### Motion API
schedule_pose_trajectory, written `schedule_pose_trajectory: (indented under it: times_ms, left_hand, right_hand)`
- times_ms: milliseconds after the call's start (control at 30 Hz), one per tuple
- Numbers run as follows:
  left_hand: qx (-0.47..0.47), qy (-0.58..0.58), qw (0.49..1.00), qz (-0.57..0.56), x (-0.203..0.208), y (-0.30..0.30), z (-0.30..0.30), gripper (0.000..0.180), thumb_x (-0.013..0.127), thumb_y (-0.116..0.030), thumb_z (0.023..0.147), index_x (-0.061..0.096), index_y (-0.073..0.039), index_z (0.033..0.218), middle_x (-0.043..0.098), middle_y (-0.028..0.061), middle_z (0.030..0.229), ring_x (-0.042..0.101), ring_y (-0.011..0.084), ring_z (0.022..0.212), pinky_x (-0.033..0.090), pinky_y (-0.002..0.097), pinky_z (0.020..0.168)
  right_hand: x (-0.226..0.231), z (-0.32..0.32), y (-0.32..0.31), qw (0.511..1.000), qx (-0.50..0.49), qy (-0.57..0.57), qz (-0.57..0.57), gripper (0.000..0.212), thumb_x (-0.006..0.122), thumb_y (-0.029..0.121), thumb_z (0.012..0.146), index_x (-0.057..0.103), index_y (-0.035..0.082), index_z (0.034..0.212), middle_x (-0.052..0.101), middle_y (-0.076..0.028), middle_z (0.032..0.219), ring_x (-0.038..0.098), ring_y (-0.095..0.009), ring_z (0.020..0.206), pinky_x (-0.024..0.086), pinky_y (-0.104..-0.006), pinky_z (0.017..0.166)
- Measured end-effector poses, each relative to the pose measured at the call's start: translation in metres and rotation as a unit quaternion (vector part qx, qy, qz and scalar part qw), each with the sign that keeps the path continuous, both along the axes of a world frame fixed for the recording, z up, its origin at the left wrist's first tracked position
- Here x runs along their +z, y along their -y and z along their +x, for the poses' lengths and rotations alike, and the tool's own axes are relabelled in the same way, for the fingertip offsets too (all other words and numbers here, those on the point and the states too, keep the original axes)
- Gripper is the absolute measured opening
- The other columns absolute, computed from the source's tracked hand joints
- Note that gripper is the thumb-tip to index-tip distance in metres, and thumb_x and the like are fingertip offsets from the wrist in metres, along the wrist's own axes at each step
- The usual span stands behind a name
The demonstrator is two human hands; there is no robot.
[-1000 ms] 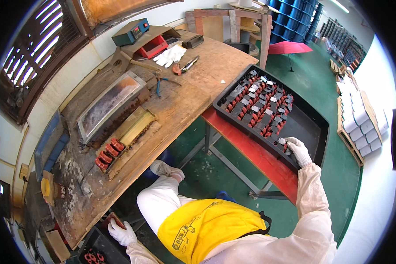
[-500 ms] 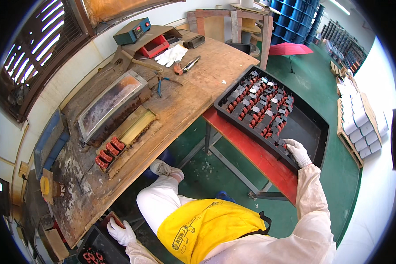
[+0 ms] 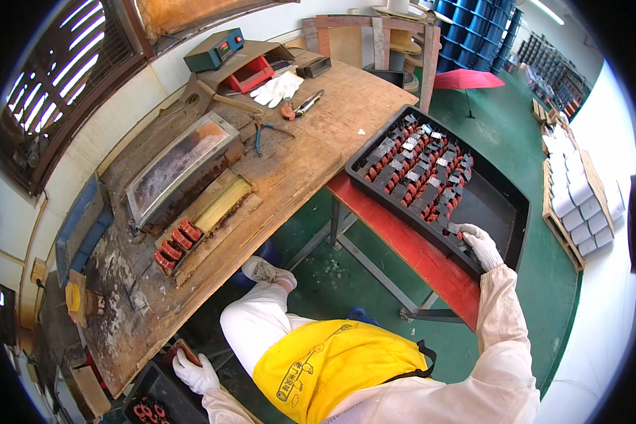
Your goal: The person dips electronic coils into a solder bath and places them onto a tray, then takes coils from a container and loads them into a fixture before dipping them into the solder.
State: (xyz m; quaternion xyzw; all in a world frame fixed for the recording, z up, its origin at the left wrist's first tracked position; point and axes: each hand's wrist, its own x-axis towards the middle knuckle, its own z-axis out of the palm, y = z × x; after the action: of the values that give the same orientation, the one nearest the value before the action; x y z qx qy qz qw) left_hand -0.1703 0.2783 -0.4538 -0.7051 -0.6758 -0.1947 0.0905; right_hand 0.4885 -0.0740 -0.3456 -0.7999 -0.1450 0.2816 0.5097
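Bench (image 3: 318, 134): worn wood; on it four red coils (image 3: 177, 244), pliers (image 3: 258, 141), white gloves (image 3: 277, 88).
Tray (image 3: 498, 205): black, right of bench, on red stand (image 3: 424, 258).
Tray coils (image 3: 411, 173): red, dark-tabbed, in rows, right of bench.
Right hand (image 3: 479, 247): gloved, right of bench, fingers bent at end of tray coils; pinching or only touching, cannot tell.
Left hand (image 3: 196, 373): gloved, below bench's near edge, beside bin (image 3: 180, 397); grip unclear.
Bin: black, below bench, red rings (image 3: 148, 413) inside.

Yellow apron (image 3: 353, 353) at six o'clock, dark printed drawing (image 3: 300, 378); black strap (image 3: 427, 357) toward five. White trousers (image 3: 251, 325), pale shoe (image 3: 263, 271) at seven. Loose cream sleeve (image 3: 500, 311), four. White gloves (image 3: 482, 249), three and seven.
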Motion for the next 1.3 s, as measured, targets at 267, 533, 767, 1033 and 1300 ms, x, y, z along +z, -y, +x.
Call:
schedule_pose_trajectory:
  times_ms: [267,533,767,1033,1300]
  left_hand:
    - [0.003,-0.001,1.000,0.004,0.000,-0.001,0.000,0.064,0.076,-0.015,0.077,0.049,-0.011,0.135,0.050,0.0167,0.133,0.049,0.0373,0.122,0.043,0.0476,0.101]
    - [0.003,0.001,1.000,-0.007,0.001,0.001,0.002,0.064,0.075,-0.016,0.078,0.048,-0.011,0.136,0.049,0.0167,0.135,0.048,0.0373,0.124,0.042,0.0479,0.102]
    - [0.002,-0.009,1.000,-0.012,0.003,0.003,0.000,0.064,0.072,-0.019,0.081,0.047,-0.011,0.139,0.049,0.0182,0.135,0.047,0.0377,0.123,0.041,0.0484,0.103]
    - [0.021,-0.012,1.000,-0.006,0.001,-0.001,0.005,0.065,0.075,-0.017,0.078,0.048,-0.012,0.137,0.049,0.0169,0.134,0.049,0.0376,0.122,0.043,0.0486,0.101]
    - [0.023,0.000,1.000,-0.014,0.005,0.004,0.000,0.066,0.075,-0.017,0.078,0.048,-0.012,0.137,0.048,0.0169,0.136,0.047,0.0374,0.125,0.041,0.0481,0.103]
  right_hand:
    - [-0.010,0.017,-0.001,0.999,-0.009,-0.008,0.043,0.031,0.050,0.005,0.096,0.065,0.002,0.122,0.066,-0.001,0.094,0.058,-0.009,0.075,0.049,-0.0232,0.069]
    - [-0.033,0.076,-0.044,0.984,-0.138,0.107,0.029,0.032,0.056,0.014,0.096,0.064,0.001,0.124,0.068,-0.006,0.097,0.063,-0.011,0.078,0.055,-0.0260,0.069]
    - [-0.011,0.060,-0.064,0.885,-0.070,0.415,-0.197,0.032,0.062,0.026,0.091,0.069,0.008,0.116,0.070,-0.020,0.107,0.067,-0.037,0.097,0.052,-0.0424,0.086]
    - [0.008,0.055,-0.076,0.797,0.029,0.490,-0.351,0.024,0.055,0.018,0.089,0.062,0.002,0.105,0.062,-0.022,0.100,0.065,-0.042,0.092,0.055,-0.0501,0.080]
    - [0.012,0.087,-0.055,0.958,0.033,0.227,-0.172,0.045,0.051,0.009,0.088,0.060,0.004,0.131,0.067,-0.013,0.115,0.067,-0.019,0.090,0.056,-0.0330,0.079]
